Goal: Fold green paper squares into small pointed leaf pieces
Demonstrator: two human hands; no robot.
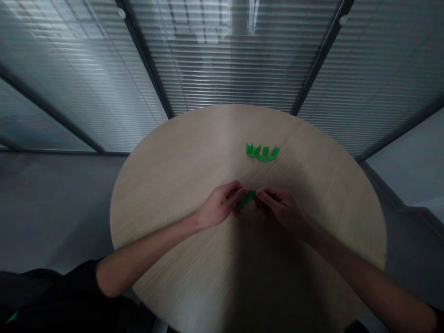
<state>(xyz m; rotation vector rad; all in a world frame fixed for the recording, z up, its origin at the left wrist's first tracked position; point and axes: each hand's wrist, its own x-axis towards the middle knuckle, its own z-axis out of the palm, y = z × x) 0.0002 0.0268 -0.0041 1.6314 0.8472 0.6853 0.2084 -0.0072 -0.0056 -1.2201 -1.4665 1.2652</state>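
A small strip of green paper (246, 199) is pinched between both hands over the middle of a round wooden table (180, 185). My left hand (222, 203) has its fingers closed on the strip's left end. My right hand (280, 208) has its fingers closed on the right end. Farther back on the table lies a row of several folded green paper pieces (262, 152), apart from both hands.
The table's far edge meets glass walls with closed horizontal blinds (239, 60) and dark frames. Grey floor shows to the left and right of the table. My dark sleeve (52, 296) is at the lower left.
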